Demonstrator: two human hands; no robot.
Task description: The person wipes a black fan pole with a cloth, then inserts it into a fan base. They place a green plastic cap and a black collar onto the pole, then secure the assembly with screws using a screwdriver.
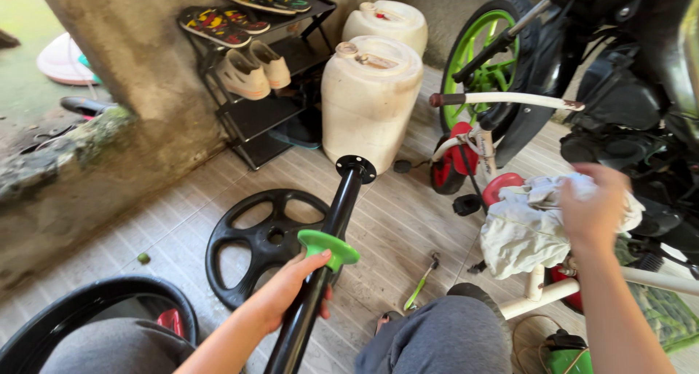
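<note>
At the lower middle of the frame the left hand (287, 290) wraps its grip around a black tube (328, 254), fingers closed on it just below a green plastic collar (328, 246) that rings the tube. The tube slants up toward the centre, ending in a round black flange (356, 168).

At the right of the frame the right hand (593, 210) presses on a crumpled white rag (528, 225), its grip curled into the cloth; how tightly it pinches cannot be told. The rag lies over the white frame (553, 294) of a small bicycle, whose white handlebar (510, 99) with a dark end grip runs above it.

A black plastic wheel (266, 243) lies flat on the tiled floor (408, 221) just behind the tube. Further back stand two white jugs (368, 101), with a black shoe rack (273, 112) carrying sandals and shoes at the upper left. A green-rimmed wheel (484, 57) stands at the upper right.
</note>
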